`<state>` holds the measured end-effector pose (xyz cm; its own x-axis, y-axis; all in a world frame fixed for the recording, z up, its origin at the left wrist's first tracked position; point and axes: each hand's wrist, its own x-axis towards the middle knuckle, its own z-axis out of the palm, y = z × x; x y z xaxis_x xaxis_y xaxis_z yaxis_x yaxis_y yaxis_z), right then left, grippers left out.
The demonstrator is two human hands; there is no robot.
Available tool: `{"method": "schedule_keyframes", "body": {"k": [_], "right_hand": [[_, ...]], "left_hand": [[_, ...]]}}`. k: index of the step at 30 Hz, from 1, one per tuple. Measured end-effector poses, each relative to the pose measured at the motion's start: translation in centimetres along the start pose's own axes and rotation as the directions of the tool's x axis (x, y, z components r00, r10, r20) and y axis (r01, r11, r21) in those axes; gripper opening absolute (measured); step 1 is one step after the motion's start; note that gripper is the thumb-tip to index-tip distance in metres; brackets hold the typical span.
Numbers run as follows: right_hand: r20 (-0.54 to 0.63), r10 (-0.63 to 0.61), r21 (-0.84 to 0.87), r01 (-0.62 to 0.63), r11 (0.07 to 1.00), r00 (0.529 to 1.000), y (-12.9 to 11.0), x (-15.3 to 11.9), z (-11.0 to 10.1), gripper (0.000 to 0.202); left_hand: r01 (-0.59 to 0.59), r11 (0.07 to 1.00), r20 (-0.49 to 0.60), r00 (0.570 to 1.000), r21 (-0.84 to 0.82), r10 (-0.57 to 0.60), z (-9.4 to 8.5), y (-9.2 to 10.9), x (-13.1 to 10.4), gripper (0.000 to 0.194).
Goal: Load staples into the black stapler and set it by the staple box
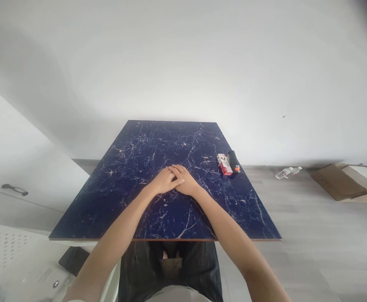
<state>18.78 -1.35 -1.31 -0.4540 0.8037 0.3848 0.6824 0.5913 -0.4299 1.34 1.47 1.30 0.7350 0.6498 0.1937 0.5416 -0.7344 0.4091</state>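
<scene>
On the dark blue marbled table (167, 142), my left hand (163, 181) and my right hand (186, 181) lie against each other near the middle. Their fingers overlap and lie flat, and the left thumb rests across the right hand. Nothing shows in either hand. A red and white box (224, 165) sits at the table's right side, beyond my right hand. Touching or close beside it is a black object with an orange and white end (233, 162).
A white wall stands behind the table. Clear plastic bottles (288, 172) and an open cardboard box (343, 182) are on the floor to the right. At the lower left, a white perforated surface (5, 260) bears a black object (74, 260). A cabinet door handle (14, 190) is on the left.
</scene>
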Motion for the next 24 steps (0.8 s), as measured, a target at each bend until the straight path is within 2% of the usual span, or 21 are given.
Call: {"method": "schedule_keyframes", "body": {"k": [3, 6, 8, 10, 11, 13, 16, 18, 20, 22, 24], "right_hand": [[-0.071, 0.062, -0.01, -0.063, 0.998, 0.996, 1.4, -0.4, -1.9, 0.061], [-0.299, 0.159, -0.078, -0.19, 0.979, 0.941, 3.7, -1.3, -4.7, 0.047], [-0.466, 0.216, -0.117, -0.302, 0.946, 0.858, 5.5, -2.0, -6.8, 0.04], [-0.589, 0.27, -0.139, -0.425, 0.895, 0.761, 7.2, -3.0, -8.6, 0.037], [-0.648, 0.302, -0.136, -0.495, 0.858, 0.699, 8.0, -3.5, -9.3, 0.037], [-0.73, 0.384, -0.099, -0.644, 0.759, 0.565, 9.4, -4.6, -10.5, 0.042], [-0.75, 0.55, 0.031, -0.811, 0.585, 0.368, 10.8, -5.9, -11.3, 0.066], [-0.678, 0.68, 0.128, -0.866, 0.484, 0.28, 11.3, -6.4, -11.5, 0.081], [-0.582, 0.774, 0.173, -0.892, 0.418, 0.25, 11.6, -6.6, -11.5, 0.08], [-0.522, 0.809, 0.157, -0.903, 0.401, 0.269, 11.6, -6.6, -11.6, 0.071], [-0.51, 0.806, 0.12, -0.903, 0.413, 0.301, 11.5, -6.6, -11.6, 0.064]], "left_hand": [[0.1, 0.994, -0.129, 0.987, 0.037, -0.094, -1.3, -1.9, -0.3, 0.043], [0.323, 0.942, -0.298, 0.911, 0.088, -0.285, -2.8, -5.2, -1.5, 0.038], [0.509, 0.852, -0.384, 0.815, 0.119, -0.434, -3.6, -7.4, -2.5, 0.035], [0.626, 0.77, -0.454, 0.726, 0.127, -0.516, -4.1, -9.3, -3.4, 0.034], [0.658, 0.745, -0.483, 0.691, 0.112, -0.538, -4.3, -10.1, -3.8, 0.034], [0.677, 0.732, -0.513, 0.657, 0.076, -0.553, -4.4, -11.0, -4.3, 0.034], [0.664, 0.744, -0.503, 0.668, 0.072, -0.548, -4.2, -11.3, -4.3, 0.033], [0.658, 0.747, -0.482, 0.687, 0.096, -0.544, -4.0, -11.1, -4.1, 0.033], [0.657, 0.744, -0.463, 0.7, 0.119, -0.544, -3.7, -10.8, -3.9, 0.033], [0.655, 0.744, -0.448, 0.708, 0.13, -0.545, -3.5, -10.5, -3.9, 0.033], [0.653, 0.744, -0.43, 0.717, 0.138, -0.549, -3.4, -10.2, -3.9, 0.034]]}}
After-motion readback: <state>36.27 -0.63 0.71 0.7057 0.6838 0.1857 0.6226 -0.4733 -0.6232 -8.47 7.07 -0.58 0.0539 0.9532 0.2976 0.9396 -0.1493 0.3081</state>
